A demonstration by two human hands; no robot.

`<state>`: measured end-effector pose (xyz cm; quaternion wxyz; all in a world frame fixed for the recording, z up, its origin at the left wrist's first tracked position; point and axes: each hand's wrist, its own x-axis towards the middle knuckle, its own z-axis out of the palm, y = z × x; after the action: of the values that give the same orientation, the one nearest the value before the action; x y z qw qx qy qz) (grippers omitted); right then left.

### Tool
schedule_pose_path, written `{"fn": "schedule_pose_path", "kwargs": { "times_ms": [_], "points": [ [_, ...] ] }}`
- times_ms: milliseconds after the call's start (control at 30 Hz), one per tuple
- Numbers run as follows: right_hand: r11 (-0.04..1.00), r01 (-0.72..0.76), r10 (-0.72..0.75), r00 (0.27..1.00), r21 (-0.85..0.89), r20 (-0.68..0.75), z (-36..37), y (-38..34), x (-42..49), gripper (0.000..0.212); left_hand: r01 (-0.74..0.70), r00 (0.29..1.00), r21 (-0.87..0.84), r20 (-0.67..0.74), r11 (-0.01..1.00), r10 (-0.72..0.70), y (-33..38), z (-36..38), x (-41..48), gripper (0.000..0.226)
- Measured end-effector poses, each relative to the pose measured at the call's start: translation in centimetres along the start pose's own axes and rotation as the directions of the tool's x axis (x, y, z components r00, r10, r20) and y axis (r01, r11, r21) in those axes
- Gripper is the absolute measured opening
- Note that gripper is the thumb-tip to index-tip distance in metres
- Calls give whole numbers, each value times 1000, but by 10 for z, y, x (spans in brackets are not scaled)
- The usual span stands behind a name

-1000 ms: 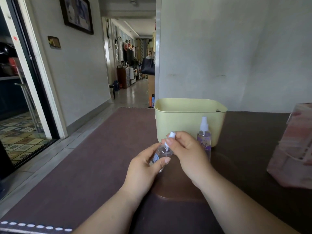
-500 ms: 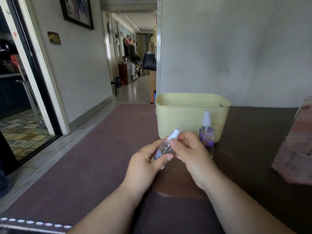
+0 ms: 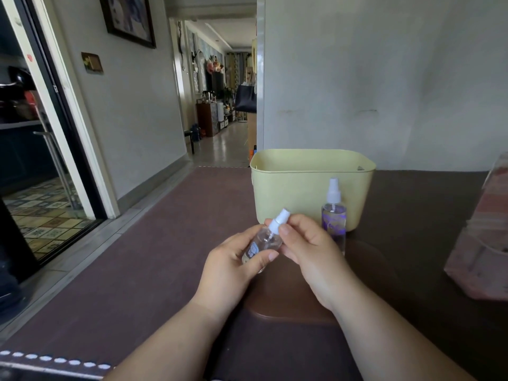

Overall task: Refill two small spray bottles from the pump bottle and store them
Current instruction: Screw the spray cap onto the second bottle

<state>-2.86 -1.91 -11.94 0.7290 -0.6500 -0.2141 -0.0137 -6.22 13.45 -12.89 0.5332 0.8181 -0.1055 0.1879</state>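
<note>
Clear spray bottle (image 3: 264, 243): it sat tilted above the near middle of the table, wrapped in the left hand (image 3: 236, 259), thumb across its label.
White spray head (image 3: 279, 222): it was pinched by the right hand (image 3: 310, 251); tight or loose on the neck, I could not tell.
Hands: they were close together, both clamped on that one bottle.
Purple bottle (image 3: 333, 215): it stood upright just right of the hands, cap on, in front of the yellow tub (image 3: 302, 188).
Pump bottle: none was in view.
Risk, spill: if the head was off its thread, that tilt could have let liquid run onto the fingers and the table.
Risk, slip: the smooth little body might have twisted in the left hand's grip while the right hand turned the head.
Risk, knock: the right hand's knuckles were near the purple bottle, so a wide elbow swing could have toppled it.
Table (image 3: 137, 257): it wore a dull mauve-brown covering, with a glossy brown patch under the hands.
Pink package (image 3: 483, 243): it lay at the right edge, blurred.
Room: a pale wall rose behind the tub, a hallway ran far left, and a glass door (image 3: 41, 160) and a framed picture (image 3: 129, 17) were on the left.
</note>
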Motion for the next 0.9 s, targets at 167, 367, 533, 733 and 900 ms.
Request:
{"fn": "schedule_pose_path", "kwargs": {
  "times_ms": [167, 367, 533, 733, 900],
  "points": [
    [998, -10, 10, 1000, 60, -3, 1, 0, 0, 19, -9, 1000, 5, 14, 1000, 9, 0, 0, 0, 37],
    [999, -16, 13, 998, -36, -57, 2, -1, -1, 34, -3, 1000, 39, 23, 999, 2, 0, 1, -1, 39],
    [999, -30, 29, 999, -40, -14, 2, 0, -1, 28, -1, 1000, 4, 23, 1000, 1, 0, 0, 0, 36],
    [1000, -25, 25, 999, 19, -21, 1, 1, -2, 27, -23, 1000, 37, 21, 999, 22, -1, 1, -1, 37],
    [999, -13, 12, 999, -30, -46, 2, 0, -2, 29, -27, 999, 40, 37, 999, 25, -1, 1, -2, 37]
  ]
}}
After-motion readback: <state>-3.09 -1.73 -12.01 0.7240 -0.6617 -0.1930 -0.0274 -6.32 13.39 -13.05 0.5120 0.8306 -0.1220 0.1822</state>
